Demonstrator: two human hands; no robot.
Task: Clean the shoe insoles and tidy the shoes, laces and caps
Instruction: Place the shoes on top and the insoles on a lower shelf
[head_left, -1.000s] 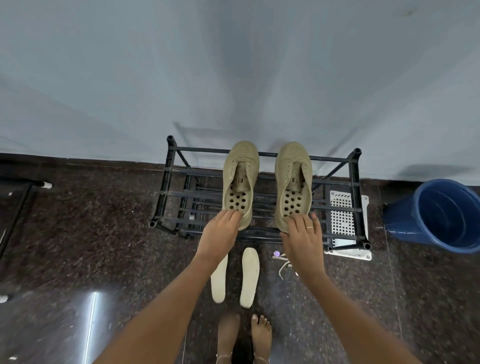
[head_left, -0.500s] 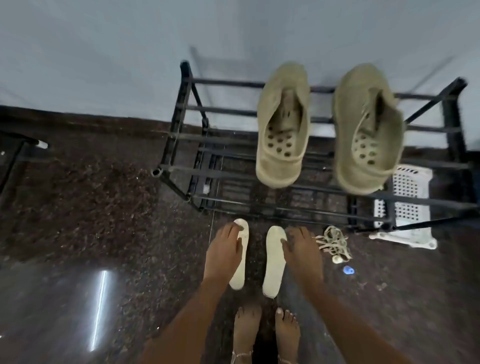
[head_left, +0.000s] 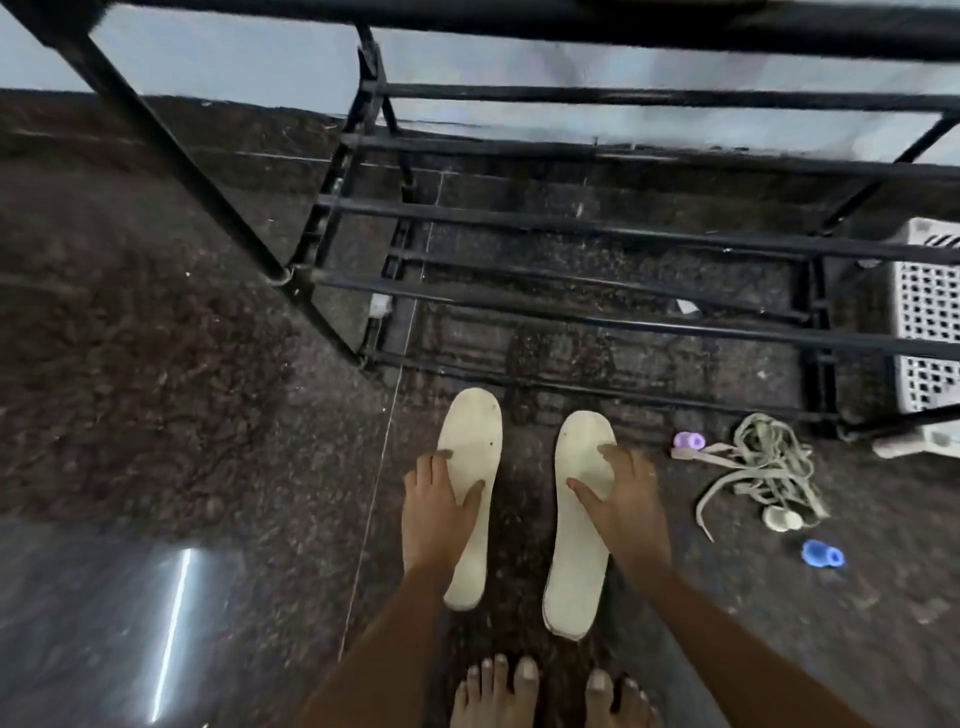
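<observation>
Two white insoles lie side by side on the dark floor, toes pointing at the rack. My left hand (head_left: 435, 512) rests on the outer edge of the left insole (head_left: 475, 447), thumb laid across its top. My right hand (head_left: 626, 499) rests the same way on the right insole (head_left: 574, 571), with forefinger and thumb on its surface. A tangle of beige laces (head_left: 763, 465) lies to the right. Near them are a purple cap (head_left: 688, 440), a blue cap (head_left: 823, 553) and a pale cap (head_left: 782, 518). The shoes are out of view.
The black metal shoe rack (head_left: 571, 218) stands just beyond the insoles, its lower bars bare. A white perforated basket (head_left: 927, 312) sits at the rack's right end. My bare feet (head_left: 519, 691) stand just behind the insoles. Open dark floor stretches to the left.
Both hands left the beige shoes on the rack's top shelf and came down onto the insoles. The view dropped much closer to the floor, so the shoes went out of sight.
</observation>
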